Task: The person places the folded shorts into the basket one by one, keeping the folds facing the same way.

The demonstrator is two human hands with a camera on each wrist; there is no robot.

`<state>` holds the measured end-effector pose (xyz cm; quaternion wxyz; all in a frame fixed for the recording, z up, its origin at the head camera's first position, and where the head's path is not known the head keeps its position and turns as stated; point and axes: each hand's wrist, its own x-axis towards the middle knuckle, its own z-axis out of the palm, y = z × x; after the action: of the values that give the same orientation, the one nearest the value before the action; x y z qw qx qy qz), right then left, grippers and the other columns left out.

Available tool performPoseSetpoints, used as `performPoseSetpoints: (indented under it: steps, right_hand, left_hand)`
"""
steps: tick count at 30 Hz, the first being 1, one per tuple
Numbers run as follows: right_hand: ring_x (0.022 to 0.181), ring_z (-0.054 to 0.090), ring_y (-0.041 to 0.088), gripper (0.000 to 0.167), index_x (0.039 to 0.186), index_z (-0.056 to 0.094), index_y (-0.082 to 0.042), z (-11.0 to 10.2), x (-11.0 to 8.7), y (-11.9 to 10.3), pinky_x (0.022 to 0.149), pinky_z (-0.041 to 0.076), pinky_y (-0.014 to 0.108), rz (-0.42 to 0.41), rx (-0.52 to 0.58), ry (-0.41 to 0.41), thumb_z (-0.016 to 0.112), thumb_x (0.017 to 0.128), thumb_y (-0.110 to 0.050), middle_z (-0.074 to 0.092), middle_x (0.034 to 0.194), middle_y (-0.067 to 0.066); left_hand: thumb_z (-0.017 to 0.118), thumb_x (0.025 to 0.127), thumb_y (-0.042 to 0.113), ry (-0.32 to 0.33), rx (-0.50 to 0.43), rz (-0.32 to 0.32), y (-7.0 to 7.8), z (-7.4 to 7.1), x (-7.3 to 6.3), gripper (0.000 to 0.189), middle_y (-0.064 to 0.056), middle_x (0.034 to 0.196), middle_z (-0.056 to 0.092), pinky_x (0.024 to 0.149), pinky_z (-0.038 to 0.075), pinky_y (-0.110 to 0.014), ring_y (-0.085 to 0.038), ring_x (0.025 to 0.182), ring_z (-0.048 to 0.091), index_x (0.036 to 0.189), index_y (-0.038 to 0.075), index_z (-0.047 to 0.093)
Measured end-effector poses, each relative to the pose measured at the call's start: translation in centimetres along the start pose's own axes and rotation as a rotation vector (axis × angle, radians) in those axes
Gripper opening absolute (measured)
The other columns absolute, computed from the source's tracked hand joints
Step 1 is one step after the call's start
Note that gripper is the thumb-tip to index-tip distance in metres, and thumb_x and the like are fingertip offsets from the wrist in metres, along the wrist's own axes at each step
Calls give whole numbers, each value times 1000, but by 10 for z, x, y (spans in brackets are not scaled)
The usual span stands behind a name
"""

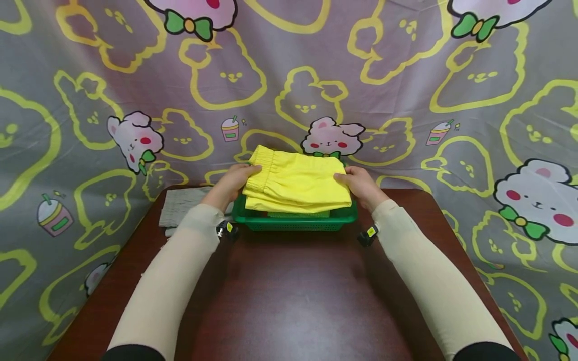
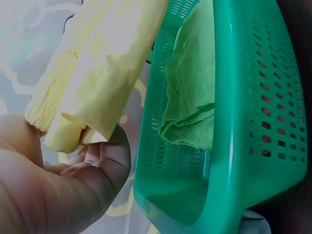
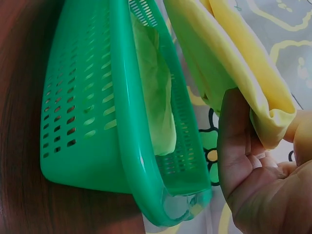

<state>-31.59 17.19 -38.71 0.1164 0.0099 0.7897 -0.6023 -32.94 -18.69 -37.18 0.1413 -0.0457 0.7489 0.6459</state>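
Patterned curtain (image 1: 397, 95): hanging across the whole back from far left to far right, showing yellow outlines, white rabbits with green bows and pink cups.

Bench (image 1: 311, 296), dark reddish brown: standing before the curtain, carrying the basket and the grey cloth.

Grey cloth (image 1: 180, 203): lying folded at the back left of the bench, passing partly behind the left arm.

Left sleeve (image 1: 167, 281), cream: reaching forward from the lower left, ending at a wrist carrying a small black device (image 1: 229, 230).

Left hand (image 1: 232, 183): clamping on the left end of the yellow garment, pinching the layers between thumb and fingers.

Yellow garment (image 1: 300, 183): being held folded between both hands above the basket, showing a gathered band at left and stacked layers along the near edge; hanging apart from the basket rim near both hands.

Green basket (image 1: 295, 225), with slotted walls: standing at the back middle of the bench, under the garment.

Green cloth (image 2: 192, 92): lying folded inside the basket, showing below the garment.

Right hand (image 1: 363, 185): clamping on the garment's right end, thumb resting on top.

Right sleeve (image 1: 433, 265), cream: reaching forward from the lower right, likewise ending near a black device.
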Motion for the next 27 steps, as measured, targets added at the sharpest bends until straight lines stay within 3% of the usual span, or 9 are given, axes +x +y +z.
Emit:
performPoseSetpoints:
  steps: [8,18,20,22,25,27]
  right_hand:
    - [77,70,18,52,143,51,-4,2,8,2,70,61,33,8,-32,11,60,104,-37,62,119,14]
    - [71,68,15,48,142,49,-3,4,14,5,66,59,31,1,-44,5,58,105,-33,62,115,13]
    - [70,67,15,48,142,48,-2,5,15,5,66,58,30,9,-46,6,58,105,-32,61,116,13]
    - [71,66,15,49,144,47,-1,6,16,6,66,58,30,19,-58,9,58,106,-31,59,119,13]
    - [72,66,15,51,145,45,0,6,19,8,65,58,30,32,-76,24,59,105,-28,56,123,15]
    - [73,67,15,51,146,44,0,6,21,9,66,59,30,36,-90,32,59,105,-26,55,126,16]
  left_hand:
    - [59,104,36,13,31,17,-1,-2,6,47,-2,91,67,69,59,-29,-14,73,67,135,0,56]
    - [59,105,31,59,61,19,-6,-1,13,35,-2,83,66,63,57,-28,-13,66,64,121,0,61]
    - [57,106,30,68,92,18,-7,-1,15,39,-6,94,67,67,56,-29,-14,71,64,128,-2,59]
    - [57,106,29,85,132,16,-7,0,16,46,-12,114,65,77,56,-30,-17,86,64,138,-4,54]
    - [56,106,27,100,180,16,-7,2,16,56,-20,145,50,97,52,-36,-27,115,60,150,-5,43]
    - [55,107,26,105,196,21,-6,4,16,59,-21,156,40,107,47,-41,-32,130,53,154,-6,37]
